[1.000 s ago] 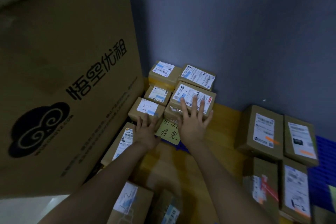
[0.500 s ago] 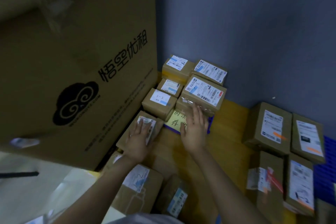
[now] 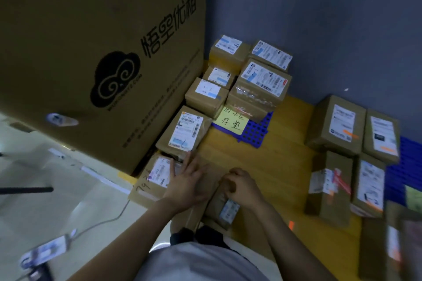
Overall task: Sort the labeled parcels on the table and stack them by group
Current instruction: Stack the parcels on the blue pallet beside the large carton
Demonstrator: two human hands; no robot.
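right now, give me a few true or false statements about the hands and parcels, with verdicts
1. The right hand grips a small parcel. True.
2. The left hand is a closed fist. False: its fingers are straight.
3. The yellow note lies partly on the blue grid mat. True.
4. The big cardboard box stands right of the parcels. False: it stands on their left.

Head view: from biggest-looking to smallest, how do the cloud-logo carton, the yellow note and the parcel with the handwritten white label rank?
Largest: the cloud-logo carton, by far.
Then the handwritten-label parcel.
Smallest: the yellow note, only slightly under that parcel.
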